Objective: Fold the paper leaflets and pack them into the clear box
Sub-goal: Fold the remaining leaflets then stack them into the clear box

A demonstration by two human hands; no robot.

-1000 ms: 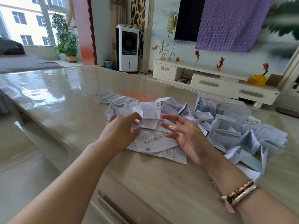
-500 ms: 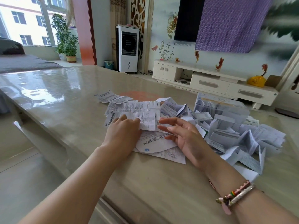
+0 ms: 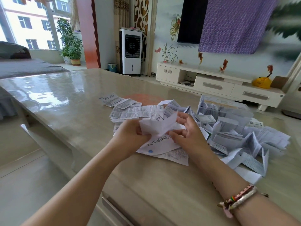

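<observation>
A white paper leaflet (image 3: 156, 126) is lifted a little above the table, bent between both hands. My left hand (image 3: 130, 136) grips its left edge with curled fingers. My right hand (image 3: 187, 132) pinches its right side, thumb low and fingers spread above. Under the hands lie flat printed leaflets (image 3: 130, 112) and a large one with a blue dot (image 3: 161, 146). The clear box (image 3: 226, 110) stands at the back right with folded leaflets inside. A heap of folded leaflets (image 3: 241, 141) spreads in front of the box.
The glossy beige table (image 3: 65, 103) runs far to the left and back. Its near edge with a metal drawer handle (image 3: 114, 207) is close to my arms. Behind stand a white TV cabinet (image 3: 216, 84) and an air cooler (image 3: 132, 51).
Both hands were pressing on the flat leaflets; now they have lifted one leaflet off the pile and hold it bent between them.
</observation>
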